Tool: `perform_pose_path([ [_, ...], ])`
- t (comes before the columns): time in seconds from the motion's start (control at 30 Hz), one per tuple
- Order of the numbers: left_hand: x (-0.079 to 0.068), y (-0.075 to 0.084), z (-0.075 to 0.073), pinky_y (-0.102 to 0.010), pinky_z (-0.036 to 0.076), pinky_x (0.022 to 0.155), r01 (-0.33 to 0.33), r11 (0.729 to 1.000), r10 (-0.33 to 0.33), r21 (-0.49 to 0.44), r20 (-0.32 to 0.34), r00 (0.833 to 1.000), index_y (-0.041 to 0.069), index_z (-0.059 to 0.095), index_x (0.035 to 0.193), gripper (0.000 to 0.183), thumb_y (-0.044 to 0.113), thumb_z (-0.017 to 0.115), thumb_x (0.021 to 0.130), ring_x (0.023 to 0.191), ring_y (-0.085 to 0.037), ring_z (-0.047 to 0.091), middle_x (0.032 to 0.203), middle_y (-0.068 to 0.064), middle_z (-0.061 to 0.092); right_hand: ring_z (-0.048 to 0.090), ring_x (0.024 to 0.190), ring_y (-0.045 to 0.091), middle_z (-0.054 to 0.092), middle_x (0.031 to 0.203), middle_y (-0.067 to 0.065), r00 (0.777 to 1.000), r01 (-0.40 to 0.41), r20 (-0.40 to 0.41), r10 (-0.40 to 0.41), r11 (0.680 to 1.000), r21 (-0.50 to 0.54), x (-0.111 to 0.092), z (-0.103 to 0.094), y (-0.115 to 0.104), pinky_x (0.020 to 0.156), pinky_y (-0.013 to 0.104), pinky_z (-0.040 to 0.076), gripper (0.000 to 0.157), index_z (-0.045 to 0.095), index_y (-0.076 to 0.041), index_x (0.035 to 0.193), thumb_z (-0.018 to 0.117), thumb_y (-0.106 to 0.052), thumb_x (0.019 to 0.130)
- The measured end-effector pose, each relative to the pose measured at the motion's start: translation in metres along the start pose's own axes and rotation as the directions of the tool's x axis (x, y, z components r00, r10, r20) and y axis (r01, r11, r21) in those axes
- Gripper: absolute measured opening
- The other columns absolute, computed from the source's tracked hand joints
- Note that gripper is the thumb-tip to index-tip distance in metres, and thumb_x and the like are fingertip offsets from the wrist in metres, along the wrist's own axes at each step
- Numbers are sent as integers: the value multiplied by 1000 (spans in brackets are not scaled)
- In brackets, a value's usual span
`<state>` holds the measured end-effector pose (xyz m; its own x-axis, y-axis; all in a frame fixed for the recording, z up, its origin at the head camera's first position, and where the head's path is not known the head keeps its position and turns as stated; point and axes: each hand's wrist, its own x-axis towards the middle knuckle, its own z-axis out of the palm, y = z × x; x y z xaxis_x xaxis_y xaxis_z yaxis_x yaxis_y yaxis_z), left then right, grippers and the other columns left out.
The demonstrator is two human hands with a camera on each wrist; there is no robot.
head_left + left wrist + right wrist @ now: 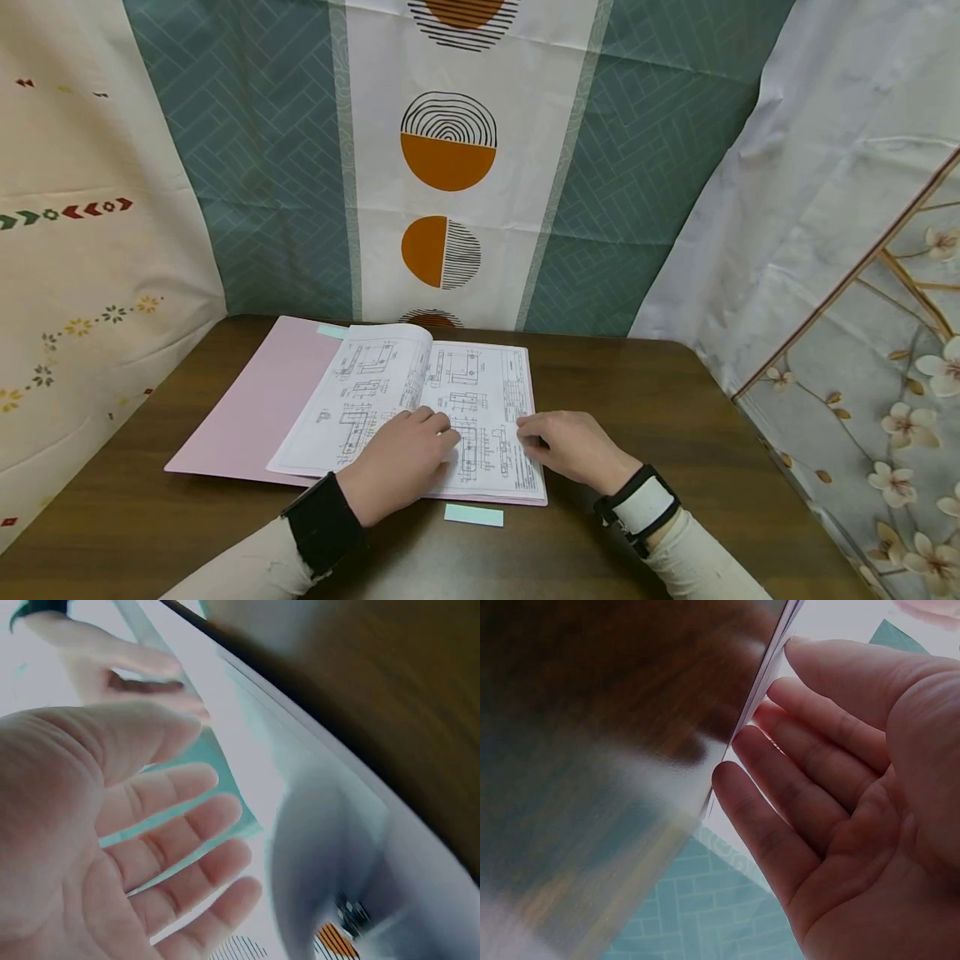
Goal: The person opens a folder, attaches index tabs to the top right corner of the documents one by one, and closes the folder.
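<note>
A pink folder (247, 400) lies spread on the table, holding a stack of printed technical drawings. Its left page (330, 400) is turned over and bulges near the fold, while the right page (495, 375) lies flat. Over the lower part of the drawings, near the fold, is my left hand (408, 458), its fingers loosely extended in the left wrist view. My right hand (566, 442) is at the right page's outer edge. In the right wrist view its fingertips (724, 776) are right at the paper edges, with fingers gently bent and the thumb close by.
A mint-green strip (474, 514) is in front of the folder, and another mint strip (332, 332) shows at its top edge. The brown wooden table (615, 375) extends to both sides. Patterned cloth (285, 167) hangs behind it, with flowered cloth (885, 350) on the right.
</note>
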<state>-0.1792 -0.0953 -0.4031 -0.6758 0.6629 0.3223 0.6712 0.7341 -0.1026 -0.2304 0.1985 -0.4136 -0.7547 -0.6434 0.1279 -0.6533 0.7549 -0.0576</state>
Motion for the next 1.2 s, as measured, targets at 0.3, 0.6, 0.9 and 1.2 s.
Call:
perform_pose_path([
  [0.3, -5, 22, -12, -27, 54, 81, -90, 975, 125, -205, 167, 978, 18, 78, 115, 30, 33, 92, 93, 90, -12, 58, 101, 6, 67, 76, 118, 22, 77, 135, 3, 1000, -10, 15, 10, 1000, 12, 1, -1, 0, 89, 39, 63, 27, 84, -14, 123, 89, -16, 96],
  [0.6, -7, 32, -9, -24, 45, 73, -136, 975, 172, -176, 214, 961, 20, 76, 111, 36, 46, 92, 91, 82, -9, 49, 91, 11, 56, 76, 118, 22, 77, 136, 3, 999, -24, 26, 23, 1000, 19, 1, -2, -2, 92, 40, 63, 30, 83, -14, 126, 88, -18, 97],
  [0.9, -8, 33, -7, -24, 44, 71, -142, 978, 172, -155, 204, 964, 21, 74, 105, 35, 46, 93, 90, 81, -9, 48, 89, 11, 54, 76, 118, 23, 77, 136, 3, 999, -37, 34, 37, 999, 28, 0, -1, -1, 94, 41, 63, 31, 83, -13, 127, 89, -19, 96],
  [1.2, -8, 33, -3, -24, 42, 68, -107, 974, 148, -200, 203, 968, 22, 69, 94, 29, 40, 92, 92, 78, -8, 47, 86, 12, 50, 76, 118, 23, 76, 137, 4, 999, -43, 35, 42, 999, 33, 0, 0, -1, 89, 37, 62, 32, 83, -14, 127, 89, -19, 96],
])
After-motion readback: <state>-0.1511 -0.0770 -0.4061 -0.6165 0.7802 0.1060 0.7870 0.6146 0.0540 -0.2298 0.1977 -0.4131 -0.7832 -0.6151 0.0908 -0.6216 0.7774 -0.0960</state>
